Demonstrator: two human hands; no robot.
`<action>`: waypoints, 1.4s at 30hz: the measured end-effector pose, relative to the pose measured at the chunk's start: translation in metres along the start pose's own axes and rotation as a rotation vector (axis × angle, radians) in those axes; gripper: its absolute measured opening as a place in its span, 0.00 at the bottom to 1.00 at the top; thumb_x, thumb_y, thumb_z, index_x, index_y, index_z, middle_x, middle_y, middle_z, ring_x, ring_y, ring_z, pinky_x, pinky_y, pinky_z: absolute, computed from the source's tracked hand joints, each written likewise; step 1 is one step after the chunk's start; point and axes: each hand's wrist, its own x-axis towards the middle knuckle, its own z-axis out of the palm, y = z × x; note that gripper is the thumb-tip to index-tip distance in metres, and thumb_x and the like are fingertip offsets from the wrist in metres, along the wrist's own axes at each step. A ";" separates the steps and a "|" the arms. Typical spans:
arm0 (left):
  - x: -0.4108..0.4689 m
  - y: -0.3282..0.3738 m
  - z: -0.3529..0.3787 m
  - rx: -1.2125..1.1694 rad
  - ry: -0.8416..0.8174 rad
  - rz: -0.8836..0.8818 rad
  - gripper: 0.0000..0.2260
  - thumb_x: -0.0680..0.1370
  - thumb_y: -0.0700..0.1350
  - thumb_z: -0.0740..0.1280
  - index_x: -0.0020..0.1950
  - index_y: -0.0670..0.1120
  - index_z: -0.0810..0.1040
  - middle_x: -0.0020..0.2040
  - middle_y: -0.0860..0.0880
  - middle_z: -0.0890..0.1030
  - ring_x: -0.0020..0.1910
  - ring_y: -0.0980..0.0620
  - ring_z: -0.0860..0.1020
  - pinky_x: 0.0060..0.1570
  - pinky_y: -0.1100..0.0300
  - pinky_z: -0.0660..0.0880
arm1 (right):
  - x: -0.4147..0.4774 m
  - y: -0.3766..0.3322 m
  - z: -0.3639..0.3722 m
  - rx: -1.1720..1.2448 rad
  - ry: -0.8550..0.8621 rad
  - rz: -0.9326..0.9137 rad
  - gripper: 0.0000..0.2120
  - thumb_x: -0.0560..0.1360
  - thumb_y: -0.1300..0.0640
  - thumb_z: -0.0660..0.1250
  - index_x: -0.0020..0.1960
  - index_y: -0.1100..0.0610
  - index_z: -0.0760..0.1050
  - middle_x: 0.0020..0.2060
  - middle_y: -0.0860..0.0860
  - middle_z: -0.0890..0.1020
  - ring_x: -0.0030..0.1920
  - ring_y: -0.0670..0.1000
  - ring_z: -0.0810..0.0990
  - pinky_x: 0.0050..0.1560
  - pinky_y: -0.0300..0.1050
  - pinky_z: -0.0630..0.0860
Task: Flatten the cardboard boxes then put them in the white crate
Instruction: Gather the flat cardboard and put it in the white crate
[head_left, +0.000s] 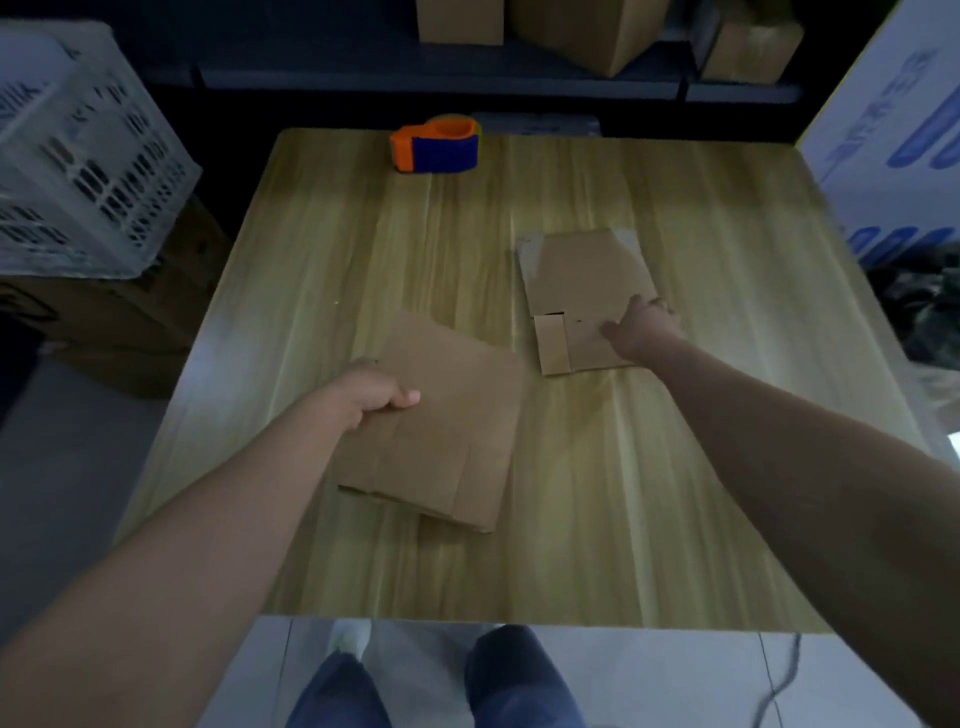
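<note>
Head view: my left hand (374, 395) pinched the near flattened box (447, 431) by its edge; my right hand (641, 325) gripped the far box (587, 280) on the table (363, 234). Risk noted: one-edge grips could slip before reaching the white crate (78, 156), well left.

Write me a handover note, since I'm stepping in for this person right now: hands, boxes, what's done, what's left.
Left hand: grips the near flattened box at its left edge.
Right hand: grips the far flattened box at its right edge.
Done: both boxes are flattened, neither is in the crate.
Left: put both in the white crate, which stands beyond the table's left side.
</note>
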 end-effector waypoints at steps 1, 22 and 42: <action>-0.001 0.004 -0.005 -0.032 -0.013 -0.006 0.27 0.71 0.39 0.74 0.68 0.38 0.69 0.63 0.41 0.76 0.62 0.41 0.74 0.62 0.47 0.71 | 0.008 0.001 0.002 0.038 -0.001 0.033 0.34 0.77 0.42 0.59 0.75 0.60 0.55 0.73 0.62 0.59 0.71 0.63 0.59 0.68 0.57 0.61; 0.011 0.037 -0.022 -0.443 0.057 0.069 0.21 0.73 0.36 0.72 0.64 0.37 0.72 0.58 0.40 0.79 0.54 0.42 0.79 0.55 0.45 0.75 | 0.061 -0.009 0.002 0.497 0.006 0.226 0.30 0.73 0.45 0.71 0.65 0.64 0.72 0.62 0.58 0.77 0.63 0.56 0.76 0.57 0.43 0.72; -0.064 -0.055 -0.383 -0.598 0.144 0.281 0.07 0.74 0.39 0.71 0.51 0.42 0.78 0.47 0.43 0.82 0.42 0.46 0.80 0.38 0.55 0.75 | -0.172 -0.366 -0.060 0.718 0.421 -0.275 0.12 0.76 0.57 0.61 0.59 0.55 0.75 0.43 0.49 0.75 0.41 0.52 0.71 0.42 0.42 0.65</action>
